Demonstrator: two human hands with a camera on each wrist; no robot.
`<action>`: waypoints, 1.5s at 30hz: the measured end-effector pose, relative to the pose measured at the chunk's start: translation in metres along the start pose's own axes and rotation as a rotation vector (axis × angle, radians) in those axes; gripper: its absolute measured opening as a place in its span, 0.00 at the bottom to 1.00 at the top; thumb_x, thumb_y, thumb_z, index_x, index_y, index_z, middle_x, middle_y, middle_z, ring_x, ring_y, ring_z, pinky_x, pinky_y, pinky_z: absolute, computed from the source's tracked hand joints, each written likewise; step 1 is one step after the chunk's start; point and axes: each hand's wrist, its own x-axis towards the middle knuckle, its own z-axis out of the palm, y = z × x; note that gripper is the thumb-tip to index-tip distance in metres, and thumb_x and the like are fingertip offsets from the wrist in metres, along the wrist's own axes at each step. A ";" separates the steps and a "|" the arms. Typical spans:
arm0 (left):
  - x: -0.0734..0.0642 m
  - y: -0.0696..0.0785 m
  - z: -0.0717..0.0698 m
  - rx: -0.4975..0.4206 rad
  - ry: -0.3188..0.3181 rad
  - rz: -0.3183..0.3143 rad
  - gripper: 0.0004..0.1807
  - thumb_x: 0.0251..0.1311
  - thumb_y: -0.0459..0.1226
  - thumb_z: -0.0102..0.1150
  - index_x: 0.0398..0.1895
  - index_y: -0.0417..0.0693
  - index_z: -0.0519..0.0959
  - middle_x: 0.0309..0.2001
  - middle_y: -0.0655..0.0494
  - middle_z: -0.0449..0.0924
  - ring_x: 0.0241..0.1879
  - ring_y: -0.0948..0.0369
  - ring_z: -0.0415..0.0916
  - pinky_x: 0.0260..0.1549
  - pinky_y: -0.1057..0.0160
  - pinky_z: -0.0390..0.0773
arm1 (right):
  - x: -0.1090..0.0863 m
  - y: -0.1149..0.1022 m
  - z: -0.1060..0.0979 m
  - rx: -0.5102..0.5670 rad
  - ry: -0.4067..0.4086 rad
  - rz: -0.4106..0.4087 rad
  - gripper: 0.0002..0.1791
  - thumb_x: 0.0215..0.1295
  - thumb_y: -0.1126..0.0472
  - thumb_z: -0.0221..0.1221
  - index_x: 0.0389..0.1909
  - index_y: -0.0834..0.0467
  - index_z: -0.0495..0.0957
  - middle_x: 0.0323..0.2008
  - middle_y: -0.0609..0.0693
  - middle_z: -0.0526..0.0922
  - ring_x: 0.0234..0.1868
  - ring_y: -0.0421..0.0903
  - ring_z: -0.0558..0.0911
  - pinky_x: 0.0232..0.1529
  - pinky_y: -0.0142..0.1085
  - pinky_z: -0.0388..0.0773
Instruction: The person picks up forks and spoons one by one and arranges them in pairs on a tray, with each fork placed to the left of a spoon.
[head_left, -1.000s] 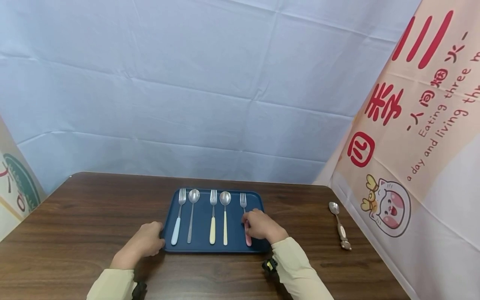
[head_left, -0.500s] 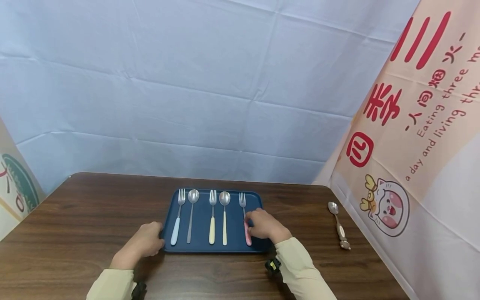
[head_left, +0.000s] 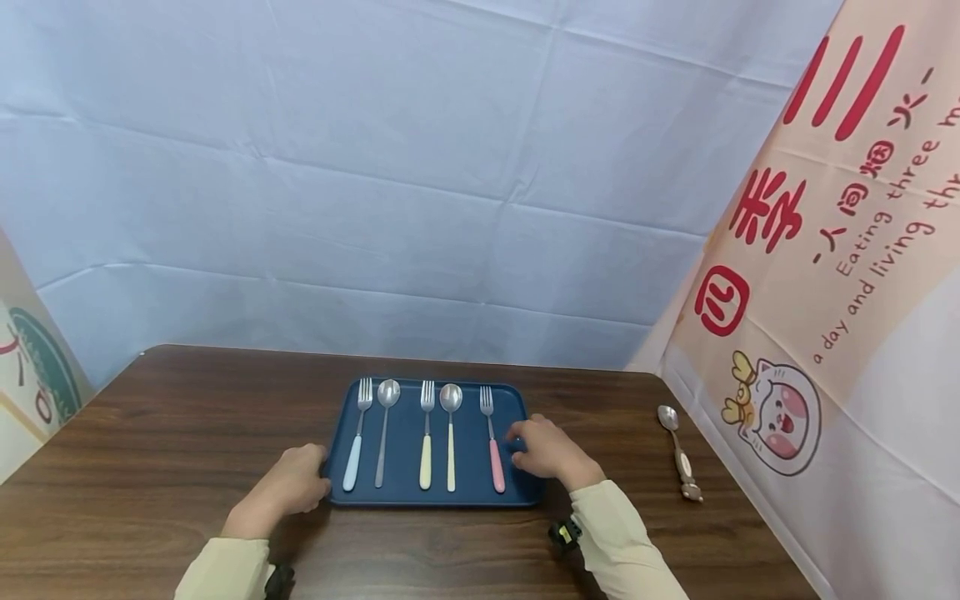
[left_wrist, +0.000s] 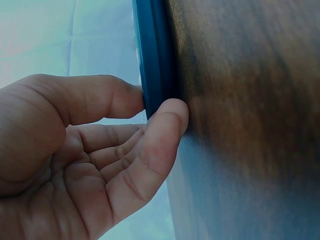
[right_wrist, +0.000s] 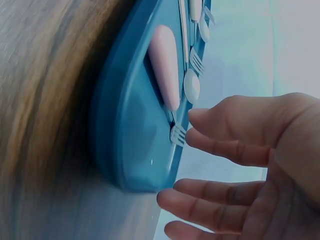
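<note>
A blue tray (head_left: pixel 403 467) lies on the table, bearing a light-blue-handled fork (head_left: pixel 354 454), a silver spoon (head_left: pixel 384 425), a yellow-handled fork (head_left: pixel 426 450), a yellow-handled spoon (head_left: pixel 451 442) and a pink-handled fork (head_left: pixel 497 462) in a row. My left hand (head_left: pixel 288 482) is at the tray's left edge; in the left wrist view its thumb (left_wrist: pixel 110 97) and a finger pinch the rim. Over the tray's right side, my right hand (head_left: pixel 551 450) holds nothing, its fingers (right_wrist: pixel 200 202) spread and apart from the pink handle (right_wrist: pixel 165 67).
At the table's right lies a spoon (head_left: pixel 680 454) with a brown and white figured handle. The dark wooden table (head_left: pixel 210 400) reaches back to a pale cloth (head_left: pixel 375 208). A printed banner (head_left: pixel 825 250) hangs on the right.
The right hand has let go of the pink-handled fork and moved a little to the right, baring its whole handle. The left hand has stayed at the tray's edge.
</note>
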 end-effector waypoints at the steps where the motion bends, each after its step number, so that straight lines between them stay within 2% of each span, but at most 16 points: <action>1: 0.000 0.000 0.000 -0.002 -0.001 0.000 0.03 0.51 0.24 0.51 0.30 0.32 0.72 0.14 0.51 0.69 0.13 0.61 0.68 0.14 0.63 0.68 | -0.001 0.002 -0.001 -0.007 0.008 0.000 0.15 0.56 0.65 0.61 0.46 0.63 0.78 0.44 0.59 0.74 0.35 0.49 0.72 0.34 0.41 0.74; 9: 0.000 0.000 -0.001 0.006 -0.008 -0.009 0.03 0.52 0.24 0.51 0.31 0.32 0.72 0.14 0.51 0.69 0.13 0.60 0.69 0.15 0.63 0.68 | -0.010 0.019 -0.005 -0.060 0.046 0.030 0.14 0.53 0.67 0.62 0.43 0.63 0.80 0.40 0.57 0.75 0.34 0.48 0.72 0.36 0.43 0.74; 17: -0.001 -0.001 0.000 0.008 -0.006 -0.003 0.02 0.51 0.25 0.51 0.29 0.32 0.72 0.14 0.51 0.69 0.13 0.60 0.69 0.15 0.63 0.68 | -0.020 0.041 -0.008 -0.076 0.037 0.063 0.13 0.52 0.66 0.62 0.41 0.61 0.80 0.39 0.55 0.75 0.38 0.48 0.74 0.39 0.44 0.73; 25: 0.000 -0.003 0.001 0.008 -0.007 -0.001 0.03 0.51 0.24 0.51 0.30 0.32 0.72 0.15 0.52 0.69 0.13 0.61 0.69 0.15 0.63 0.68 | -0.028 0.062 -0.008 -0.061 0.041 0.092 0.14 0.53 0.66 0.62 0.43 0.63 0.79 0.42 0.58 0.75 0.44 0.57 0.75 0.42 0.48 0.72; 37: 0.001 -0.003 0.002 -0.001 -0.010 -0.010 0.05 0.52 0.24 0.51 0.33 0.31 0.72 0.15 0.51 0.70 0.13 0.60 0.69 0.14 0.63 0.68 | -0.043 0.089 -0.018 -0.072 0.050 0.137 0.15 0.54 0.66 0.61 0.44 0.65 0.78 0.40 0.59 0.75 0.40 0.58 0.75 0.37 0.47 0.72; 45: 0.001 -0.001 0.001 -0.004 -0.004 -0.002 0.03 0.52 0.24 0.51 0.31 0.32 0.72 0.15 0.51 0.69 0.13 0.60 0.68 0.14 0.62 0.68 | -0.055 0.106 -0.024 -0.070 0.078 0.175 0.14 0.54 0.65 0.61 0.43 0.64 0.78 0.38 0.58 0.74 0.39 0.59 0.74 0.36 0.50 0.71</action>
